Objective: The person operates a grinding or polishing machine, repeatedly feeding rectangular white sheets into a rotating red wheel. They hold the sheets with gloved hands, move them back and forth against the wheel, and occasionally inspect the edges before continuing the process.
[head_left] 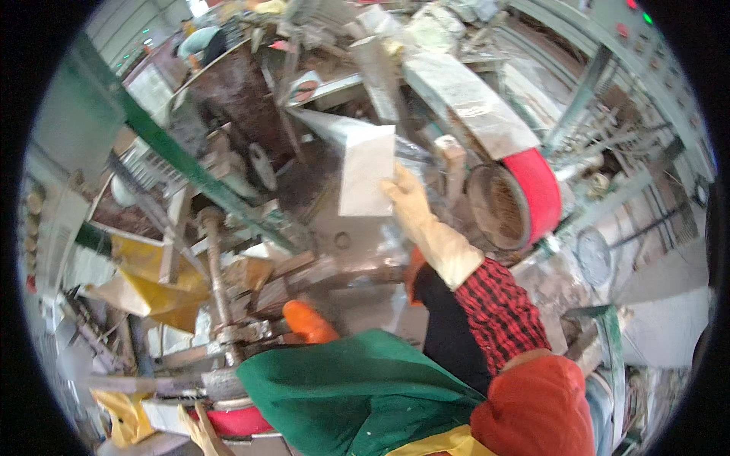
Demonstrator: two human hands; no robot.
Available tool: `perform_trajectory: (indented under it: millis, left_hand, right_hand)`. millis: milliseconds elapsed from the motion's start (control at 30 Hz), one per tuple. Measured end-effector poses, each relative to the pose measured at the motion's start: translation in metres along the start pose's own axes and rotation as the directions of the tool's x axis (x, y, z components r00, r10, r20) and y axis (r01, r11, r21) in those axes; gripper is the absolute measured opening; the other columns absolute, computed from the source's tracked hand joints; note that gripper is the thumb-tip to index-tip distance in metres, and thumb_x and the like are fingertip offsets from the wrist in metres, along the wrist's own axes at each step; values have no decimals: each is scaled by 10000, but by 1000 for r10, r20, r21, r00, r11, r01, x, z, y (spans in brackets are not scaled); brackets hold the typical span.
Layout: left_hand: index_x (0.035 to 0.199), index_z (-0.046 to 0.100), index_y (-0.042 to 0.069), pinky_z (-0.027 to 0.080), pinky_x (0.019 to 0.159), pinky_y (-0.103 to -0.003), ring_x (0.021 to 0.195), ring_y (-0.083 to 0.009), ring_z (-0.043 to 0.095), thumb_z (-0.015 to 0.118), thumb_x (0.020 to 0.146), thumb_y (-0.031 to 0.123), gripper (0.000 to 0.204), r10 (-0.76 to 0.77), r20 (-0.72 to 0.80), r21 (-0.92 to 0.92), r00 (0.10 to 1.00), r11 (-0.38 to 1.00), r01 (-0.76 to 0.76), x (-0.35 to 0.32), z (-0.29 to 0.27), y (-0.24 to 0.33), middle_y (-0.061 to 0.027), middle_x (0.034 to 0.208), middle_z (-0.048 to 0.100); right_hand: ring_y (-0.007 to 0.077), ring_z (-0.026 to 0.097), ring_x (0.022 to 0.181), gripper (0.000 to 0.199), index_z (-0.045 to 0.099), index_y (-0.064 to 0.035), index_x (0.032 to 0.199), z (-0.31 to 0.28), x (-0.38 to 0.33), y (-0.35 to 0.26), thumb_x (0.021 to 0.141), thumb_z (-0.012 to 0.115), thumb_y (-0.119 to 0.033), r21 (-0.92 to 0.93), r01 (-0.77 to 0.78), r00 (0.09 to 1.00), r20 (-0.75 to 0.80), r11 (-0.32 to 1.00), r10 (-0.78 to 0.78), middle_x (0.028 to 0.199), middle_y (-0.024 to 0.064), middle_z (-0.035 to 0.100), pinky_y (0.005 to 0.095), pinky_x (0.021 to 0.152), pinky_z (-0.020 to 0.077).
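Observation:
My right hand (411,201), in a cream rubber glove, grips a flat white rectangular tile (366,171) by its right edge. The tile is held out in front of me, above the floor. At the lower left is my left hand (204,433), also gloved, only partly in view, with its visible fingers stretched out and apart. It is beside a red belt (236,422) and a white flat piece (161,416). Whether it touches either one, I cannot tell.
A machine arm with a red belt (541,194) round its end juts toward me at right. A green metal bar (179,163) crosses the left side. Yellow sheeting (163,292) hangs there, and rubble (426,30) is piled at the back. Orange boots (308,323) stand below me.

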State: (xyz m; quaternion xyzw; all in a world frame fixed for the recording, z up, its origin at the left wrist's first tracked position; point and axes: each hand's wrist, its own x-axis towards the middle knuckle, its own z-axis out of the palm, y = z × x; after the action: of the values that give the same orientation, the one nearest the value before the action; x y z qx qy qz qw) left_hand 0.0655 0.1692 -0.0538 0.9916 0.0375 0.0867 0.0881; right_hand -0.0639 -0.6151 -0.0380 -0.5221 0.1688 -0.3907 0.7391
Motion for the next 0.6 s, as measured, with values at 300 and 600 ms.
perform_trajectory:
  millis: [300, 600]
  left_hand:
    - [1461, 572, 106, 387, 1133, -560, 1345, -448, 506, 607, 998, 523, 624, 74, -296, 161, 952, 987, -27, -49, -8, 71, -223, 1486, 546]
    - [1456, 566, 83, 407, 1118, -554, 1308, -438, 533, 567, 1002, 565, 662, 105, -276, -159, 956, 975, -153, -55, -22, 104, -247, 1479, 540]
  right_hand:
    - [215, 687, 1015, 302, 621, 0, 1267, -149, 5, -62, 966, 597, -21, -107, 118, 880, -448, 987, -154, 1169, 97, 703, 345, 915, 550]
    - [206, 659, 843, 216, 610, -53, 1163, -315, -5, -97, 953, 632, -5, -291, -118, 576, -799, 949, -173, 997, 64, 674, 337, 705, 551]
